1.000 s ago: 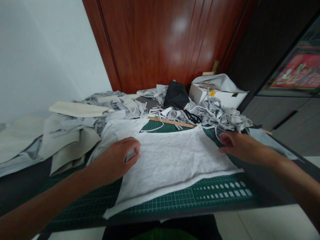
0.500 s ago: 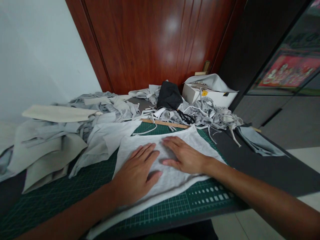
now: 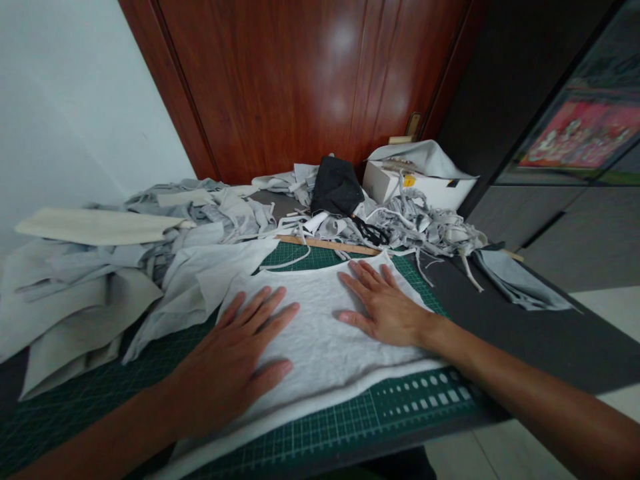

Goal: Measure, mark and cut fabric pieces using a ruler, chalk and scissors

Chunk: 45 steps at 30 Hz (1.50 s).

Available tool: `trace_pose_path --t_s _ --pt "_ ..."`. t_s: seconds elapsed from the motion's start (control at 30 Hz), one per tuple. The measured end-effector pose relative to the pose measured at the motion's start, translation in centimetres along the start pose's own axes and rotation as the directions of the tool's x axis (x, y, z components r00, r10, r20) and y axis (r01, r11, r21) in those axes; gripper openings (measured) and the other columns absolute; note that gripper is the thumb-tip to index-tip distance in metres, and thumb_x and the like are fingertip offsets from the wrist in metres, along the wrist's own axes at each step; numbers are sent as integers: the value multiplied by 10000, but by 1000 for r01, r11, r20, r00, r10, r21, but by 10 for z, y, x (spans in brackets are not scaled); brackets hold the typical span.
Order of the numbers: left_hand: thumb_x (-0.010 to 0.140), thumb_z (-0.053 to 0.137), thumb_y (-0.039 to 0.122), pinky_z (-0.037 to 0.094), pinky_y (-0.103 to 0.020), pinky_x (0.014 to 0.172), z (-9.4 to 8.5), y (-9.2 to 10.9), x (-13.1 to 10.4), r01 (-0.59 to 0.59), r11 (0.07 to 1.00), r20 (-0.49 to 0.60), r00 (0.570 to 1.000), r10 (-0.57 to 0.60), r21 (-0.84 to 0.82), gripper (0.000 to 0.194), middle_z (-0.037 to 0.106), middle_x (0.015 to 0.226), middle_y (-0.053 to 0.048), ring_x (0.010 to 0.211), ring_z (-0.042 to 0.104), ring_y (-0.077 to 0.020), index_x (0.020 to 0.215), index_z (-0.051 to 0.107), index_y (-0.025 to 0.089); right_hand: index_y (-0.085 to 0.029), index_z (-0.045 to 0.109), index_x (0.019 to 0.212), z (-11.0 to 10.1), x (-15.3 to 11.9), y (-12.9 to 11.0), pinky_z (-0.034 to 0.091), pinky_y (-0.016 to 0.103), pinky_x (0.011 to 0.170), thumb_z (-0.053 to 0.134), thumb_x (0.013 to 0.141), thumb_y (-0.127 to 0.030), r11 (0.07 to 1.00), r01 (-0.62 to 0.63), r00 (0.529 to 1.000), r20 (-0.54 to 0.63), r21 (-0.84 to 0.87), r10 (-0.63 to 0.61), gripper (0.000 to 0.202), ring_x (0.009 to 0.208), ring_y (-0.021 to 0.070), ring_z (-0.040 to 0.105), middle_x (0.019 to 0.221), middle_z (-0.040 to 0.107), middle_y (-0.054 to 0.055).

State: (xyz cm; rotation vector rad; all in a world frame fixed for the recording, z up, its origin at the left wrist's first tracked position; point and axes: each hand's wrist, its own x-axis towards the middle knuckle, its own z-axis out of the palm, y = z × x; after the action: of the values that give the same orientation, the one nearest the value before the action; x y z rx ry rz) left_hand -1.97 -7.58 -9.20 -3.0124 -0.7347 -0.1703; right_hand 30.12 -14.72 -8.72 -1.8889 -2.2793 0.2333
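A pale grey-white piece of cloth (image 3: 315, 327) lies spread over a green gridded cutting mat (image 3: 320, 427). On its left part my left hand (image 3: 240, 360) rests flat, fingers spread and palm down. My right hand (image 3: 383, 307) also lies flat near the cloth's upper right, with its fingers apart. Neither hand grips anything. Between the two hands the fabric shows faint wrinkles. Its near edge looks thick, like a rolled or folded hem, and runs toward the front of the mat. The cloth under both palms is hidden.
Heaped fabric pieces (image 3: 85, 293) lie to the left. Behind the mat are a wooden ruler (image 3: 325, 245), a black cloth pouch (image 3: 337, 187), tangled fabric strips (image 3: 425, 223) and a white box (image 3: 420, 190). Folded grey cloth (image 3: 520, 280) lies at right, before a dark cabinet (image 3: 540, 233).
My hands have moved apart across the cloth, the left one leftward and nearer me, the right one slightly rightward. Their fingers are spread wider. The view has shifted slightly.
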Motion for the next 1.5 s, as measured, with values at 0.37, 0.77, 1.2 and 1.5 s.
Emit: trace_pose_path --t_s 0.37,0.77,1.2,1.5 --pt "945 660 526 425 -588 1209 -22 -32 -26 -20 998 -83 996 15 -60 681 463 1653 -45 1485 483 -370 1575 460 363 -126 290 1678 3 -23 -46 -18 745 1243 441 963 -799 969 219 973 50 118 -226 993 1616 458 33 1742 98 260" --pt "1018 532 338 482 -431 1165 0 30 103 -102 859 -229 973 -18 -501 367 690 1402 -112 1311 636 -245 1331 635 175 -112 347 1648 4 -23 -46 20 713 1264 526 974 -726 953 283 958 24 104 -287 929 1623 426 104 1728 213 273" --pt "1067 417 501 266 -533 1298 0 -64 28 51 996 -43 998 -55 -73 611 284 1739 -80 1601 287 -310 1627 395 258 -89 310 1658 11 12 -94 -16 741 1251 525 976 -726 873 441 891 16 209 -454 957 1618 456 65 1737 157 269" --pt "1072 369 561 257 -480 1303 -4 -88 7 64 997 -11 998 -64 36 669 186 1766 -15 1598 294 -303 1676 271 290 -161 264 1683 3 1 -99 -80 746 1233 499 964 -765 899 361 918 75 248 -389 968 1620 436 -26 1760 86 221"
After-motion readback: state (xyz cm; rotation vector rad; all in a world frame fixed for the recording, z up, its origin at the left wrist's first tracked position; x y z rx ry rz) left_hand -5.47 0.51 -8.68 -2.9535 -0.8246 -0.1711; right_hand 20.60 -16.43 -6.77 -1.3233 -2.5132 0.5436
